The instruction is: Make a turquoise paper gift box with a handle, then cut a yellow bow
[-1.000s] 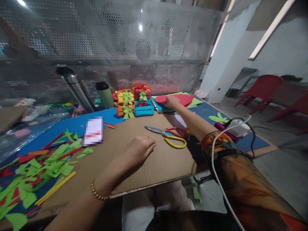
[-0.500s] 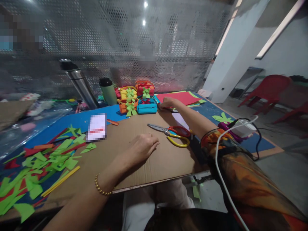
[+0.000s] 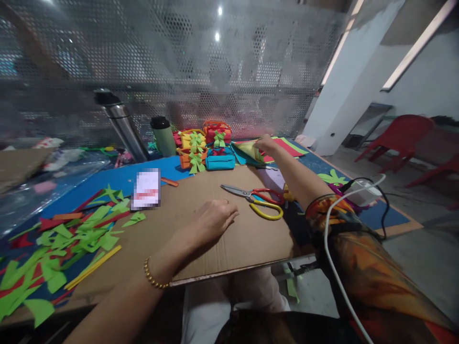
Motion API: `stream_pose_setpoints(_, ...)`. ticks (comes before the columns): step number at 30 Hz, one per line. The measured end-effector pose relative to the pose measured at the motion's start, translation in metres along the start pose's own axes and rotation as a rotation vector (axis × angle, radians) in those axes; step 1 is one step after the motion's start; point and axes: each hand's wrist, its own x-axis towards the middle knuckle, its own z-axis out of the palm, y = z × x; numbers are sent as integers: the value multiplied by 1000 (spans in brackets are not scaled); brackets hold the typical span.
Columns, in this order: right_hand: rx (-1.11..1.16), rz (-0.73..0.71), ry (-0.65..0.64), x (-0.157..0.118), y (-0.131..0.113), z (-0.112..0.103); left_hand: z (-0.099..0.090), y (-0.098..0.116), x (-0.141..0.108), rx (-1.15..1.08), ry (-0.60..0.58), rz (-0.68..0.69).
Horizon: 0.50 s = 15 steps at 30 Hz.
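Note:
My left hand (image 3: 215,217) rests on the brown cardboard (image 3: 201,196), its fingers curled together, left of the scissors; whether anything is under them is hidden. At the far right of the board my right hand (image 3: 266,144) pinches the edge of the top sheets in a stack of coloured paper (image 3: 287,146) and bends them up, so a yellowish underside and teal sheets show. Scissors (image 3: 247,194) with one red and one yellow handle lie on the cardboard, blades pointing left. Small paper bags with green bows (image 3: 219,159) stand left of the stack.
Green and red paper scraps (image 3: 77,239) cover the left side, with yellow strips (image 3: 93,268) beside them. A steel flask (image 3: 124,126) and a green bottle (image 3: 163,137) stand at the back. A white cable (image 3: 327,229) crosses my right sleeve, near a white box (image 3: 364,191).
My right hand has moved a little right and up, lifting and folding back the left edge of the top sheets. My left hand and the scissors have stayed in place.

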Motion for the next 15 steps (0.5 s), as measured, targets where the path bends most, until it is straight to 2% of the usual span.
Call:
stream_pose_setpoints(7,75,156,-49,-4,2,-4,2,-3,-1,-12,14,0)
stream_pose_setpoints(15,68,188,-61,-1,2,-7,2,-3,-1,-27,19,5)
